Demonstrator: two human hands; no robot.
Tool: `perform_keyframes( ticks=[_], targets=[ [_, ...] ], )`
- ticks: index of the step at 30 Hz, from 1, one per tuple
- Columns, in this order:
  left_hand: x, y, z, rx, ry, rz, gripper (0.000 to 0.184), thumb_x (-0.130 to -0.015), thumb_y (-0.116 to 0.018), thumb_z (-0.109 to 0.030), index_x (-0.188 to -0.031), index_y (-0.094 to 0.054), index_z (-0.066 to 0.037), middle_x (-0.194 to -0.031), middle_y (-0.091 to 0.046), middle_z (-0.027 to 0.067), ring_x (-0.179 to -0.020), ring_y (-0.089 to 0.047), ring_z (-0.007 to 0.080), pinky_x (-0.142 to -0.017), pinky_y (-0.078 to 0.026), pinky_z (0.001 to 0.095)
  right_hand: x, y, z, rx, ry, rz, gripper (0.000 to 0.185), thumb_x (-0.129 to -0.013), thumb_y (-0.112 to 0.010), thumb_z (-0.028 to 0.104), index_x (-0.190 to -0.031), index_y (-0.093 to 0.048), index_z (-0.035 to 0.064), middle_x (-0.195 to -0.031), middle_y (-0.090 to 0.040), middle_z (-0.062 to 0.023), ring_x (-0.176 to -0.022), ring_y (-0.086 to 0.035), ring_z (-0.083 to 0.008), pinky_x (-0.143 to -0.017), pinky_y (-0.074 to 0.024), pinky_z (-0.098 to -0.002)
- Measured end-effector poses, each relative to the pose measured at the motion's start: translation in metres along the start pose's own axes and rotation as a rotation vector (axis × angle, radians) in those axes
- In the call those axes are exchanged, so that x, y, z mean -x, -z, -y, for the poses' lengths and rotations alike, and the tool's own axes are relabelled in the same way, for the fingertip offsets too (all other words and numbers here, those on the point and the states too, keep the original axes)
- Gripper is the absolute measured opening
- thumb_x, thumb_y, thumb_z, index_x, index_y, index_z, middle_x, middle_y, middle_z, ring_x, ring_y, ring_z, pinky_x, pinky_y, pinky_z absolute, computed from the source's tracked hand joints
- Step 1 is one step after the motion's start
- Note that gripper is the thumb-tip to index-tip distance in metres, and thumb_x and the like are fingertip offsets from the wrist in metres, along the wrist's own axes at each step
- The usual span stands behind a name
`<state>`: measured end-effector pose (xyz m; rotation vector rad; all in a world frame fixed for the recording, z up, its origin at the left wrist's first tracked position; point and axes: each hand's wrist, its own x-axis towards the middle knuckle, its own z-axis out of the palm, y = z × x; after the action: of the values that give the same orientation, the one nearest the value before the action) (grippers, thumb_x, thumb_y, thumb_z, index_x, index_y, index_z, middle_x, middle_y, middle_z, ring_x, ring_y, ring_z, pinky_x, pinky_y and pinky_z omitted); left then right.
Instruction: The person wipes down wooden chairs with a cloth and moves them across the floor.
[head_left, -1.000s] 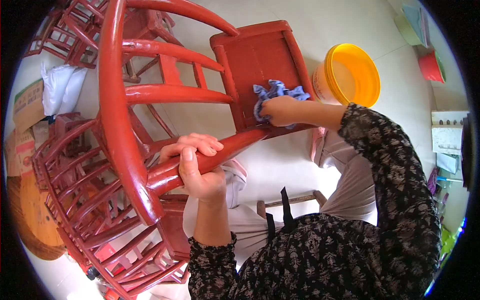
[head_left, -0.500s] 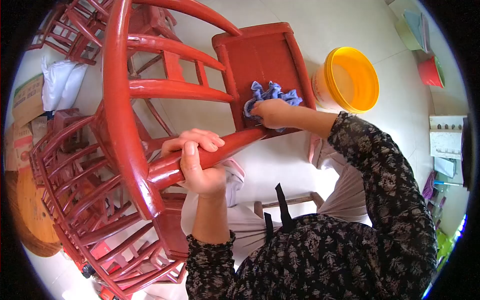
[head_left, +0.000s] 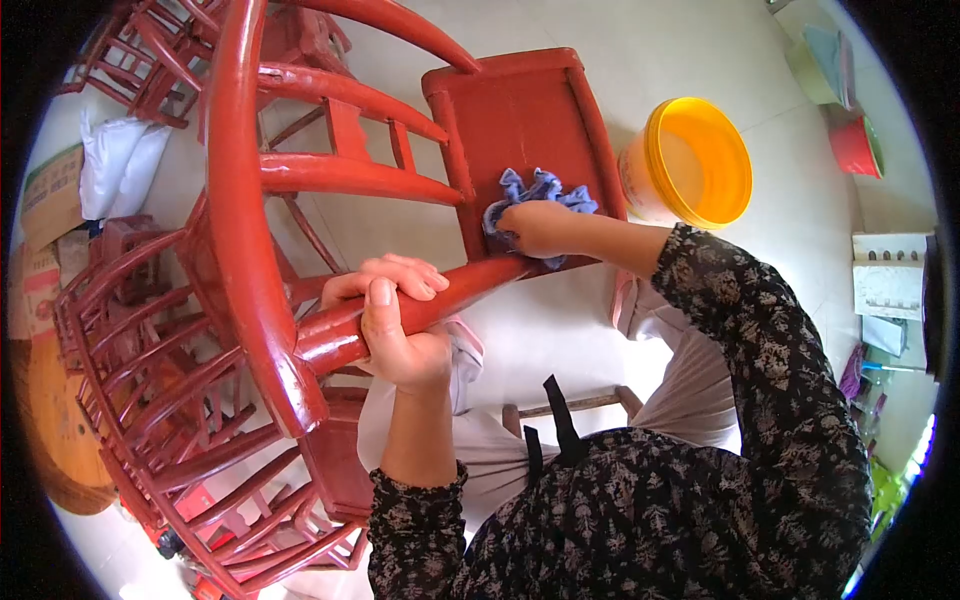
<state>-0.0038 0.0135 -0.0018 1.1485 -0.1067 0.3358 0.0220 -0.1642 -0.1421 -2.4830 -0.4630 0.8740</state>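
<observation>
A red wooden chair [head_left: 235, 215] lies tipped before me, its flat seat panel [head_left: 520, 125] turned toward the camera. My left hand [head_left: 395, 320] is wrapped round a thick red rail of the chair, thumb on top. At the lower part of the panel, my right hand [head_left: 540, 228] presses a crumpled blue cloth [head_left: 545, 186] against the red wood, close to the corner where the rail meets it. The fingertips of that hand are partly hidden in the cloth.
Just right of the panel stands a yellow bucket [head_left: 700, 165]. More red chairs [head_left: 150, 400] are stacked at the left, near white bags [head_left: 120, 165] and a cardboard box [head_left: 52, 200]. A red basin [head_left: 855, 148] and a white rack [head_left: 888, 278] are at the right.
My right hand has moved the cloth a little left and down over the panel. My left hand keeps its hold on the rail. The view has shifted slightly.
</observation>
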Motion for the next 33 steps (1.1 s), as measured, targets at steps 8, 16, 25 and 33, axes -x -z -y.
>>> perform_keyframes(
  ticks=[8,16,25,33],
  targets=[
    [0.001,-0.004,-0.004,-0.102,0.057,-0.021,0.013,-0.083,-0.046,-0.019,-0.084,-0.037,-0.008,-0.057,-0.044,0.0061,-0.052,-0.048,0.0196,-0.056,-0.043,0.0347,-0.034,-0.018,0.002,-0.053,-0.016,-0.111,0.019,-0.07,-0.053,0.015,-0.076,-0.066,0.0028,-0.082,-0.065,-0.0195,-0.078,-0.062,-0.0355,-0.069,-0.0485,-0.0443],
    [0.0,-0.004,-0.003,-0.094,0.045,-0.009,0.013,-0.083,-0.045,-0.019,-0.084,-0.036,-0.008,-0.057,-0.044,0.0065,-0.052,-0.048,0.0198,-0.056,-0.043,0.0342,0.013,0.014,-0.009,-0.042,-0.075,0.057,0.025,-0.071,-0.052,0.007,-0.092,-0.064,0.005,-0.088,-0.064,-0.0183,-0.086,-0.062,-0.0361,-0.076,-0.0476,-0.0431],
    [0.001,-0.006,-0.005,-0.131,0.049,-0.019,0.014,-0.083,-0.043,-0.017,-0.075,-0.039,-0.006,-0.056,-0.047,0.0081,-0.052,-0.049,0.02,-0.055,-0.044,0.0342,0.067,0.022,-0.087,0.46,-0.15,0.08,0.017,-0.072,-0.056,0.01,-0.081,-0.068,0.0038,-0.084,-0.066,-0.0161,-0.076,-0.066,-0.0332,-0.059,-0.0526,-0.0419],
    [0.001,-0.006,-0.005,-0.104,0.065,-0.054,0.015,-0.084,-0.046,-0.016,-0.074,-0.042,-0.005,-0.058,-0.047,0.0069,-0.053,-0.049,0.0199,-0.056,-0.044,0.0334,0.031,-0.025,-0.042,0.151,-0.132,-0.165,0.02,-0.075,-0.057,0.011,-0.092,-0.064,0.0032,-0.092,-0.064,-0.0157,-0.084,-0.064,-0.0336,-0.065,-0.0536,-0.0407]
  ],
)
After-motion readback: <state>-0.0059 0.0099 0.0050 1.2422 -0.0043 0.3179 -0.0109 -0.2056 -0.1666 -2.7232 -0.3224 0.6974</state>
